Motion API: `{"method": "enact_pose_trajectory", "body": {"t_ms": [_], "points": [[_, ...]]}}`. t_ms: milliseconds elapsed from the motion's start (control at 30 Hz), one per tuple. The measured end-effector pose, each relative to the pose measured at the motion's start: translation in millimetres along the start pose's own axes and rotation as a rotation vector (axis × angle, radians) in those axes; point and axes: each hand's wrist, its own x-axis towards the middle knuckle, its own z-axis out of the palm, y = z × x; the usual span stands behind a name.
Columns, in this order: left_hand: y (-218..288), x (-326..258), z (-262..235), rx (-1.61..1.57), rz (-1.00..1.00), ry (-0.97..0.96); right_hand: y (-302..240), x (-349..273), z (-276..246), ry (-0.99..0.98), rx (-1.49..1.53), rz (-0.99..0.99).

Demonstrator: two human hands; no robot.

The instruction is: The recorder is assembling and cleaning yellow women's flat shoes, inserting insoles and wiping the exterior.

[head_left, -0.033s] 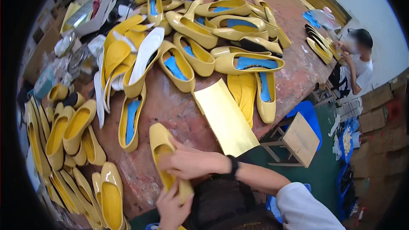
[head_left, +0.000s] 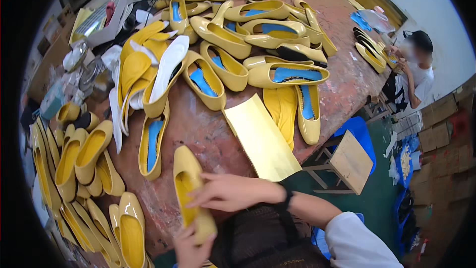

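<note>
- Fingers of your right hand (head_left: 229, 192) curl over the open top of a yellow flat shoe (head_left: 191, 193). They press on its edge and hold it.
- Your left hand (head_left: 191, 248) is under the heel end of the same shoe. Its fingers wrap up around the back, so both hands grip it.
- That shoe lies at the near edge of the worn red table (head_left: 198, 129), toe pointing away from you, right in front of your body.
- You wear a black band (head_left: 286, 199) on your right wrist.
- Just past your right hand lies a flat shiny yellow sheet (head_left: 260, 139), slanting across the table.
- Left of the shoe, a yellow shoe with a blue inside (head_left: 152, 144) lies by itself.
- More yellow shoes sit packed in a row along the left edge (head_left: 74, 159).
- Farther back, a big heap of yellow shoes (head_left: 258, 34) covers the table. Many have blue insides.
- A long white insole (head_left: 168, 67) leans on the heap.
- On the right stands a wooden stool (head_left: 349, 161), beside the table.
- Far right, another person (head_left: 414, 69) works on shoes.
</note>
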Motion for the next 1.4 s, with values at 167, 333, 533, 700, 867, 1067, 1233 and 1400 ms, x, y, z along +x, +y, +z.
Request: {"method": "enact_pose_trajectory", "body": {"t_ms": [167, 333, 533, 700, 867, 1067, 1233, 1400], "points": [[-76, -79, -171, -0.149, -0.381, 0.38, -10, -92, -113, 0.471, -0.629, 0.66], [-154, -109, -372, 0.378, -0.437, 0.701, 50, -137, -146, 0.261, -1.253, 0.488], [-173, -44, -506, 1.003, -0.519, 0.662, 49, -128, -183, -0.015, -1.113, 0.394], [-70, 97, -312, 1.162, -0.082, 0.871, 33, -88, -192, 0.372, -0.86, 0.209], [45, 251, -69, 0.531, 0.423, 0.164, -18, -68, -182, 0.909, -0.516, 0.293], [109, 353, 89, 0.394, 0.5, -0.027, -66, -118, -101, 1.048, -0.035, 0.065], [161, 362, 204, 0.012, 0.481, -0.163, -42, -155, -52, 0.953, 0.439, 0.422], [191, 389, 226, -0.23, 0.317, -0.295, -46, -170, -23, 0.971, 0.254, 0.609]]}}
